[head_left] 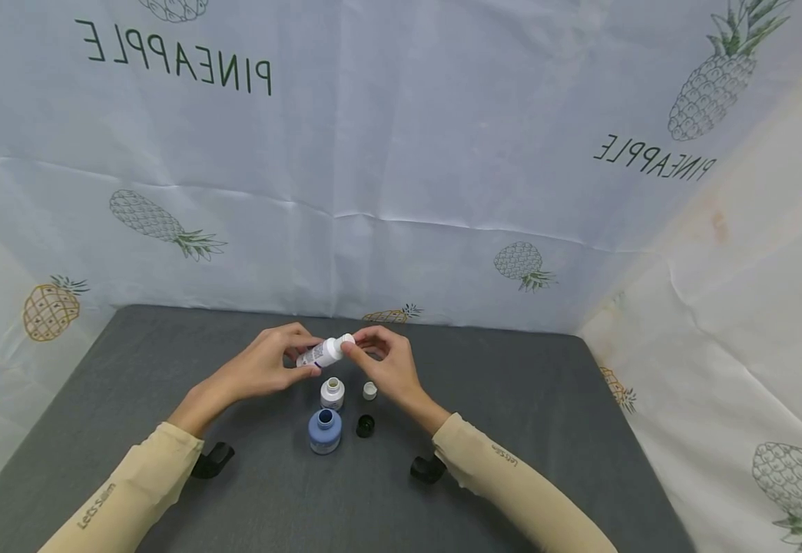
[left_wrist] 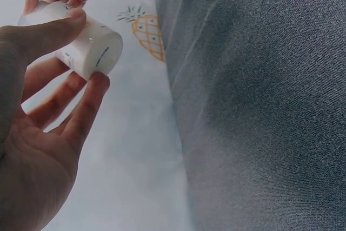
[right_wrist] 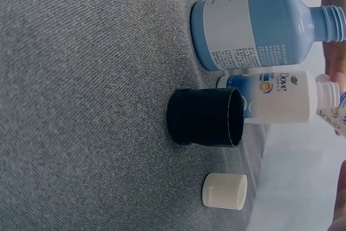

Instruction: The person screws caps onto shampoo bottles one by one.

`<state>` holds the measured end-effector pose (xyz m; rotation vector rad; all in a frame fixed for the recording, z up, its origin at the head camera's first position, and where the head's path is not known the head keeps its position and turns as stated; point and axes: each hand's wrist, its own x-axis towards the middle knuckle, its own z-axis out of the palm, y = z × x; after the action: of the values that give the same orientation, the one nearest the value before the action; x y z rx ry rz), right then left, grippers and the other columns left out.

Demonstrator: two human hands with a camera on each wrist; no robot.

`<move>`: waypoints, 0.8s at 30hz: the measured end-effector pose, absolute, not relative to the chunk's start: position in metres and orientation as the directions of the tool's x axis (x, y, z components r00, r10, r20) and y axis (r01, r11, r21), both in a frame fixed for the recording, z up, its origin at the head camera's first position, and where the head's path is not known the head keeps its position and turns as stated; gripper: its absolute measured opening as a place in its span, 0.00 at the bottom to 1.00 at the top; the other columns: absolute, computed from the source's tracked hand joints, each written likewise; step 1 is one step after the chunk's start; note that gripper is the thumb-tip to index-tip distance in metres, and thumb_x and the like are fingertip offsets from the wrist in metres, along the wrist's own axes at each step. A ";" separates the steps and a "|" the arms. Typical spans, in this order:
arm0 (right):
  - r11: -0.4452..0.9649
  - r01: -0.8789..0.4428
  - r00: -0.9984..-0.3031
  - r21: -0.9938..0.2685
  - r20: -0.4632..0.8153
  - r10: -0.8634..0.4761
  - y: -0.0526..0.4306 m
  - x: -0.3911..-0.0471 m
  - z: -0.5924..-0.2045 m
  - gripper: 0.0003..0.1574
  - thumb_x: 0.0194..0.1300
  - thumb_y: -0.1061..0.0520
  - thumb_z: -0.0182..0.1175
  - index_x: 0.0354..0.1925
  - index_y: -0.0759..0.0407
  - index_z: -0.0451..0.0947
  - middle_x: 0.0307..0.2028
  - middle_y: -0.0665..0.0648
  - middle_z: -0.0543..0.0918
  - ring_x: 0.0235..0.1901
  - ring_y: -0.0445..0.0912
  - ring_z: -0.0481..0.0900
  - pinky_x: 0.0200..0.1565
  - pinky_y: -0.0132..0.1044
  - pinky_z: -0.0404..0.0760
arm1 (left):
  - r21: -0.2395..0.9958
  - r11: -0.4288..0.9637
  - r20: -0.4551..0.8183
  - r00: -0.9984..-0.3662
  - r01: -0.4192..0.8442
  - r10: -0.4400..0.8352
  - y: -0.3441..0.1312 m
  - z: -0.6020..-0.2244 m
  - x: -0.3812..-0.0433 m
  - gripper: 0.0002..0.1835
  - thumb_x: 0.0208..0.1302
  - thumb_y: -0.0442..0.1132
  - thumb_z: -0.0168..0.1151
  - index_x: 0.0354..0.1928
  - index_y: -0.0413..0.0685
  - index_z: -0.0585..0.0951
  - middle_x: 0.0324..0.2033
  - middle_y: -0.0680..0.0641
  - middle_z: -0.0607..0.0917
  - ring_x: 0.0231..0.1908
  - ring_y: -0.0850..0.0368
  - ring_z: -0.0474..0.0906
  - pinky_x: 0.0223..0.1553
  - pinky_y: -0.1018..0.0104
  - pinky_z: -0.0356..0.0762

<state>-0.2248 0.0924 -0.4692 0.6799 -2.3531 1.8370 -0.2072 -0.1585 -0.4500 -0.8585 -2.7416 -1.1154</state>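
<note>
My left hand grips a small white bottle round its body, tilted above the table, its base showing in the left wrist view. The fingers of my right hand pinch the white cap at its upper end; whether the cap is loose or on the neck I cannot tell. Below the hands stands an uncapped white Dove bottle, upright. Nearer me is an uncapped blue bottle with a pale label. To their right lie a white cap and a black cap.
The grey cloth-covered table ends at a pale curtain printed with pineapples. A black curved object lies by the left forearm, and another black object by the right sleeve.
</note>
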 end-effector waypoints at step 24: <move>-0.004 -0.512 -0.693 -0.859 0.416 -0.589 0.109 -0.235 -0.468 0.22 0.76 0.69 0.64 0.66 0.71 0.80 0.63 0.73 0.83 0.63 0.52 0.87 0.67 0.44 0.87 | 0.659 0.560 0.213 -0.838 0.502 0.502 -0.165 -0.447 -0.203 0.24 0.64 0.35 0.79 0.62 0.39 0.87 0.45 0.48 0.88 0.40 0.61 0.84 0.47 0.48 0.92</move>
<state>-0.2349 0.1090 -0.4677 1.2534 -2.2616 1.8965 -0.2030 -0.1649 -0.4469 -0.8932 -2.7737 -1.1725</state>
